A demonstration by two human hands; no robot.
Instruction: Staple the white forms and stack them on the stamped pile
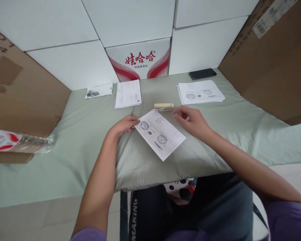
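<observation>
Both forearms come in from the near edge, and between them sits the stamped sheet, lying at an angle on the pale green cloth, pretty much dead centre. The left hand pinches the sheet's left corner with its fingers curled onto it. The right hand is half curled at the far right edge of the paper; can't really tell if it's touching the paper or just beside it.

Just past the sheet's far corner lies a beige stapler, right next to the right hand's fingertips. Farther back there's a single sheet to the left, a stack of stamped papers to the right, and a dark phone behind that.

What could go wrong: the cloth is soft and rumpled, so the sheet could slide or crease with only one corner pinned. Also a plastic bottle lies on its side at the far left, well apart, but it looks like it could roll.
</observation>
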